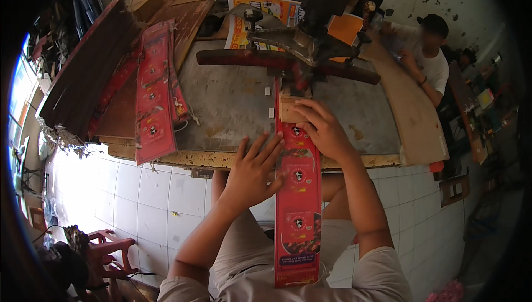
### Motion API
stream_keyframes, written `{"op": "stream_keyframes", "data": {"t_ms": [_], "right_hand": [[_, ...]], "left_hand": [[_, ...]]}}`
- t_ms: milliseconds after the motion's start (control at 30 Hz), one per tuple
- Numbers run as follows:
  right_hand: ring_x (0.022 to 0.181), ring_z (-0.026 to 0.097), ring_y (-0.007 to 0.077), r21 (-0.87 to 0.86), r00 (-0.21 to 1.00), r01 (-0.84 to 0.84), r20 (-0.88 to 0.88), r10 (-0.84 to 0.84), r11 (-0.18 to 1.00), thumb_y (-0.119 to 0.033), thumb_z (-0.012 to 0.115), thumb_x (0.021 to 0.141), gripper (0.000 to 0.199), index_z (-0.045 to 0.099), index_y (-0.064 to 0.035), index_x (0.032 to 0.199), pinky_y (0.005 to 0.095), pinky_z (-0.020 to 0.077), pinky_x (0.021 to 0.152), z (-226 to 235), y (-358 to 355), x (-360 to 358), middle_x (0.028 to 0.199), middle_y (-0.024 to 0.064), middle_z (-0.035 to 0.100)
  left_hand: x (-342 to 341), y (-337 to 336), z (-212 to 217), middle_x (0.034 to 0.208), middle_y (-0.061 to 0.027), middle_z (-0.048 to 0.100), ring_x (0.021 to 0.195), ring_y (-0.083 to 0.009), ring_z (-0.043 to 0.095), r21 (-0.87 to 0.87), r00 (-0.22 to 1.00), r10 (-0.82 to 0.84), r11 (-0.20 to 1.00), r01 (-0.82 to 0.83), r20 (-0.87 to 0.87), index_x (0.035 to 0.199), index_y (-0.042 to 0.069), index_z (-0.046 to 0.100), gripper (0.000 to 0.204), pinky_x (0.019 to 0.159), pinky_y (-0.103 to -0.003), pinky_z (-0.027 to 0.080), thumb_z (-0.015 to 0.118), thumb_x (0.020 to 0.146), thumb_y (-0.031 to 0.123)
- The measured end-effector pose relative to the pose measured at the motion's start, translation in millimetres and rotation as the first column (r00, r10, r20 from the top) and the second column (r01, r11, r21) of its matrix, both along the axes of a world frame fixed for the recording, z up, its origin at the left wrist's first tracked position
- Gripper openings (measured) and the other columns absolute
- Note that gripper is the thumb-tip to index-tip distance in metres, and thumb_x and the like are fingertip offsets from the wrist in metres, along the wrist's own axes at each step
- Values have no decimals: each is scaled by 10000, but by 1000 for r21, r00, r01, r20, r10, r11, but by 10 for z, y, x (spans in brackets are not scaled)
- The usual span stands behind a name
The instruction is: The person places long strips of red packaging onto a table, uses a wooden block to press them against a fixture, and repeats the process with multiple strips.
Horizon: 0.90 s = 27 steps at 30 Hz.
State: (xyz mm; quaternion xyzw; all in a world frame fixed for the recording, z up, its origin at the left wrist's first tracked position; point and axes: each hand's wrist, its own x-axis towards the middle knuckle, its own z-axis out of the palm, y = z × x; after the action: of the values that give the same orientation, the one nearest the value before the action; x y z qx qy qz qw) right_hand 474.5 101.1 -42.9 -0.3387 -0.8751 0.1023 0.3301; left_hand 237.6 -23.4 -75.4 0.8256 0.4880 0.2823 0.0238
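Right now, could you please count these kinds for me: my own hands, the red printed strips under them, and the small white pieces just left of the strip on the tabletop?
Left hand and right hand: 2
Red printed strip: 1
Small white pieces: 2
Total: 5

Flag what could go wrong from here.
1. Pinch: the right hand has its fingertips at the wooden block, close to the metal machine; if a part came down, they might get caught.
2. Skew: the long red strip runs over the table's near edge toward the lap, so its loose end could tug it crooked.
3. Slip: the left hand lies flat along the strip's left side and might let it shift.
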Motion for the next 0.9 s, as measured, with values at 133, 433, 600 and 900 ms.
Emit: {"op": "stream_keyframes", "data": {"t_ms": [133, 433, 600, 900], "right_hand": [[1345, 635, 340, 0, 999, -7, -32, 7, 1000, -21, 770, 962, 440, 710, -79, 1395, 466, 559, 1122, -44, 73, 13, 1454, 94, 653], [1286, 653, 338, 81, 997, 77, -36, -74, 994, -74, 840, 923, 443, 759, -97, 1359, 461, 567, 1079, -38, 41, -19, 1377, 94, 668], [1252, 664, 334, 61, 995, 72, -71, -68, 996, -88, 851, 923, 435, 763, -89, 1349, 463, 576, 1048, -58, 34, -44, 1351, 97, 674], [1237, 678, 338, 60, 992, 86, -102, -79, 995, -113, 850, 936, 386, 763, -57, 1308, 456, 583, 1033, -66, 34, -41, 1346, 105, 685]], "left_hand": [[-6, 17, -1, 1713, -110, 518, 1552, -381, 493, -7, 1000, -3, 1000, 3, -6, 1585, 26, 564, 718, 1275, -646, 339, 704, 949, 329], [7, 20, -57, 1726, -95, 504, 1574, -365, 469, -11, 1000, 6, 1000, -6, 16, 1606, 40, 544, 731, 1289, -648, 319, 698, 965, 355], [-3, 7, -66, 1737, -95, 492, 1587, -363, 456, -8, 1000, 11, 1000, -11, 10, 1607, 40, 545, 728, 1299, -653, 306, 691, 969, 358], [9, -14, -66, 1729, -102, 503, 1587, -371, 462, -5, 1000, 11, 1000, -11, 2, 1604, 34, 550, 723, 1303, -652, 306, 688, 972, 356]]}}
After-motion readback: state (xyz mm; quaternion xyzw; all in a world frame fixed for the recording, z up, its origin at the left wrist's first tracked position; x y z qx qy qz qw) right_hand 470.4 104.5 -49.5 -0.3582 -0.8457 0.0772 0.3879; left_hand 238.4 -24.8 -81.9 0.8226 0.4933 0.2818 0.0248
